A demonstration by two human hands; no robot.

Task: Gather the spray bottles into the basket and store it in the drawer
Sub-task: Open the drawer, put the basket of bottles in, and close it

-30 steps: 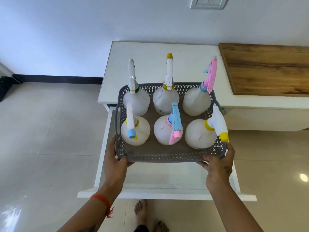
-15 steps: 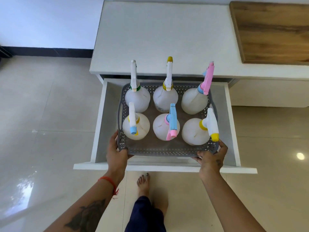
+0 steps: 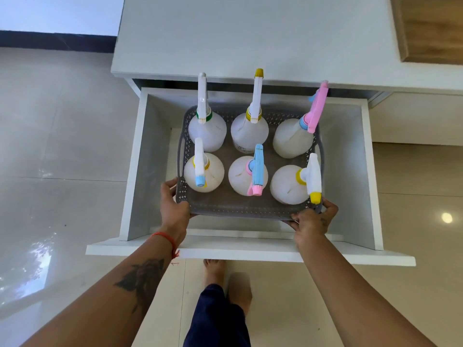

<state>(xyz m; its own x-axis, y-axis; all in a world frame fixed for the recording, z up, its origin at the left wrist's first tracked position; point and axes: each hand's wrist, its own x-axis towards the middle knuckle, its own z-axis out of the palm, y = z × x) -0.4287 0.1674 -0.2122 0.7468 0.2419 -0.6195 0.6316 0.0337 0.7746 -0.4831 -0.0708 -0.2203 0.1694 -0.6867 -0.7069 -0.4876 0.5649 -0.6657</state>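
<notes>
A grey perforated basket holds several white spray bottles standing upright in two rows, such as one with a blue and pink nozzle in the near row's middle. The basket is down inside the open white drawer. My left hand grips the basket's near left corner. My right hand grips its near right corner. Whether the basket rests on the drawer floor I cannot tell.
The white cabinet top lies beyond the drawer, with a wooden panel at the far right. Glossy tiled floor surrounds the cabinet. My bare feet stand just below the drawer front.
Both hands have lowered the basket from above the drawer down into it. My view has tilted further downward and closer.
</notes>
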